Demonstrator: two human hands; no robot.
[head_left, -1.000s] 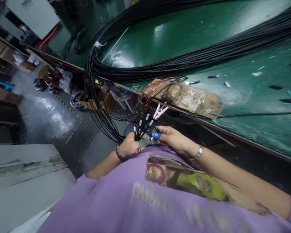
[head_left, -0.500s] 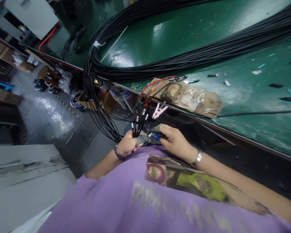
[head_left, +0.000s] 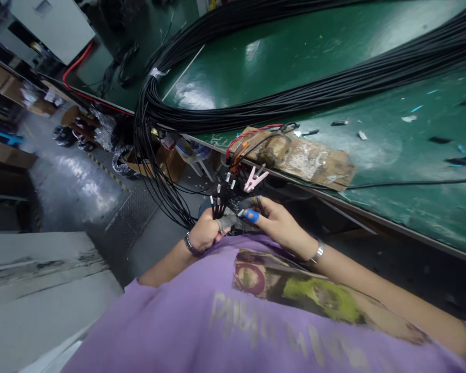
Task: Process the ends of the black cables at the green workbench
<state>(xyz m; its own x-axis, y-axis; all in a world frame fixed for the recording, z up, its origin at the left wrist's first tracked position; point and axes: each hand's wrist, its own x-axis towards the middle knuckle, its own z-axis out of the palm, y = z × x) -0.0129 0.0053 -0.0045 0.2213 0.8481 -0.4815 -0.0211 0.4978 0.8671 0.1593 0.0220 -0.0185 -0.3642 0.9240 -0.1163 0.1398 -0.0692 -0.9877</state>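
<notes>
My left hand (head_left: 204, 233) is closed around a bunch of black cable ends (head_left: 221, 194) with white stripped tips that fan upward from the fist. My right hand (head_left: 275, 224) sits just to the right of it, fingers pinched on one cable end by the bunch; one fingertip wears a blue cover (head_left: 251, 215) and others grey ones. Both hands hover in front of my purple shirt, below the edge of the green table (head_left: 334, 57). The cables run down from a thick black bundle (head_left: 256, 106) that loops over the table's left edge.
A worn cardboard pad (head_left: 306, 155) with red and orange wires and a pink clip (head_left: 255, 178) lies at the table edge above my hands. Small scraps dot the green table on the right. Boxes, rolls and clutter stand on the grey floor at left.
My right hand has shifted slightly up and left toward the cable ends, its blue fingertip showing again. My left hand keeps its grip on the bunch, nearly still.
</notes>
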